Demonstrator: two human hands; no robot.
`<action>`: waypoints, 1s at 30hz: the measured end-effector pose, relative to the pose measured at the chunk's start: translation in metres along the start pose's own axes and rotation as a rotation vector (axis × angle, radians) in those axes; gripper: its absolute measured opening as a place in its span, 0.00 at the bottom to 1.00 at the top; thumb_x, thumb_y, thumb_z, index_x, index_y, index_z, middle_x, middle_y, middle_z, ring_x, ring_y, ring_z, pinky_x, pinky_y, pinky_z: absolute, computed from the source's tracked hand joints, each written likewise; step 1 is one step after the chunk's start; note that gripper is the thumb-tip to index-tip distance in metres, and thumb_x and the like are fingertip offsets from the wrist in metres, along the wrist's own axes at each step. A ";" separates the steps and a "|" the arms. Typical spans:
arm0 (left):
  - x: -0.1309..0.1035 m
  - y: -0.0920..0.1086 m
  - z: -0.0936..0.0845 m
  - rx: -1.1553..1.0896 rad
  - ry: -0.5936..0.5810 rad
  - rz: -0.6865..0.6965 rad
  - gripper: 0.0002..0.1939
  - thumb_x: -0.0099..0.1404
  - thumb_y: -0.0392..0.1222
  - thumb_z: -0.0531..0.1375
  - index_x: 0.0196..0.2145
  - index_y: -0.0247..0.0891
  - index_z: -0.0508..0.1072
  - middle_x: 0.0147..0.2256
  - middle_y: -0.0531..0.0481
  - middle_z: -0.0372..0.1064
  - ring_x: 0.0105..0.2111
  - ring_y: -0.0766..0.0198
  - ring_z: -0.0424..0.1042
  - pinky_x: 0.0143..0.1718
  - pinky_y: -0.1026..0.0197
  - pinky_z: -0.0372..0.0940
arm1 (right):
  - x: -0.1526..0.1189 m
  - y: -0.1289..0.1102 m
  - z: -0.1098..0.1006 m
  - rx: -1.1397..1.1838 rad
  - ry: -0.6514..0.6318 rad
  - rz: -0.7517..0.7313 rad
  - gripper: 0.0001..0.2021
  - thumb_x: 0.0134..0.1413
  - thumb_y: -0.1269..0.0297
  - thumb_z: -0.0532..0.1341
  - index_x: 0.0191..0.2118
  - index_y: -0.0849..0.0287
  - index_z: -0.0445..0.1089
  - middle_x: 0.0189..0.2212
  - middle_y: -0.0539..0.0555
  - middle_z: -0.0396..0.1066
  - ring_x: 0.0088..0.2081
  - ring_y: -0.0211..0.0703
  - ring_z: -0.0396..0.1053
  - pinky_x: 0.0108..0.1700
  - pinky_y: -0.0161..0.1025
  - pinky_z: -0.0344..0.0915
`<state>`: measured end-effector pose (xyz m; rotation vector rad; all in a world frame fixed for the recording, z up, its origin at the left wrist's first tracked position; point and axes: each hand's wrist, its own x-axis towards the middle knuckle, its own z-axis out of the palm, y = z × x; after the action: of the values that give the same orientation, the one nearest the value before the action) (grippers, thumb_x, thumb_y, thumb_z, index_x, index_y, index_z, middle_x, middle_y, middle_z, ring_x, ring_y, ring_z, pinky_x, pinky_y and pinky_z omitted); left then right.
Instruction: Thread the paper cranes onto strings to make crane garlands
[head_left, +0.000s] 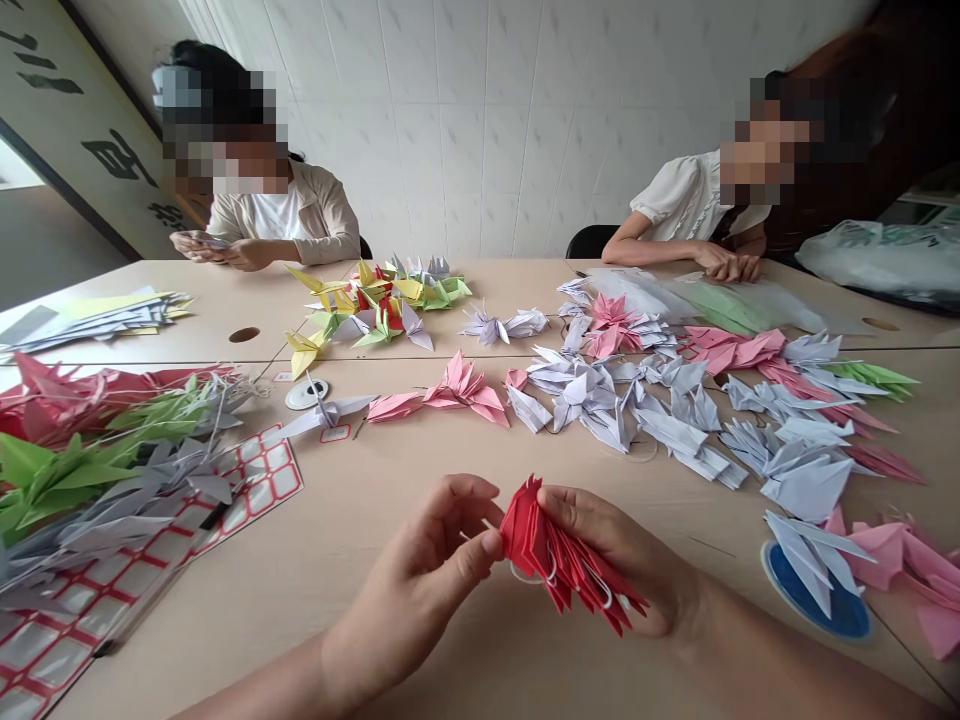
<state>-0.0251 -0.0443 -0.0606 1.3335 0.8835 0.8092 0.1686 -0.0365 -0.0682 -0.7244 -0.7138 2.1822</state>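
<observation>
My right hand (626,560) is wrapped round a bundle of folded red paper cranes (562,555), held over the near middle of the table. White string (551,570) loops along the bundle's underside. At the bundle's left end is my left hand (427,570), fingers curled, its thumb tip against the red paper. A short piece of the white string shows between its thumb and fingers. Beyond my hands, pink paper cranes (457,395) lie on the table, with a spread of white paper cranes (592,395) to their right.
Two people (285,215) sit across the table (375,560). Strung pink, green and grey cranes (112,420) lie at left over red-bordered label sheets (262,470). A blue spool (817,590) and a needle (712,546) are at right. Yellow and green cranes (382,300) sit farther back.
</observation>
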 end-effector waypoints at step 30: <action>-0.009 -0.002 -0.001 0.746 0.137 0.376 0.02 0.66 0.41 0.57 0.36 0.42 0.69 0.57 0.43 0.57 0.58 0.54 0.58 0.55 0.51 0.61 | 0.006 0.008 -0.003 -0.040 0.084 -0.007 0.14 0.59 0.56 0.61 0.36 0.65 0.71 0.29 0.56 0.74 0.28 0.38 0.72 0.32 0.36 0.69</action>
<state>-0.0304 -0.0516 -0.0623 2.1641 1.1159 0.9022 0.1633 -0.0365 -0.0772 -0.8279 -0.7168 2.1236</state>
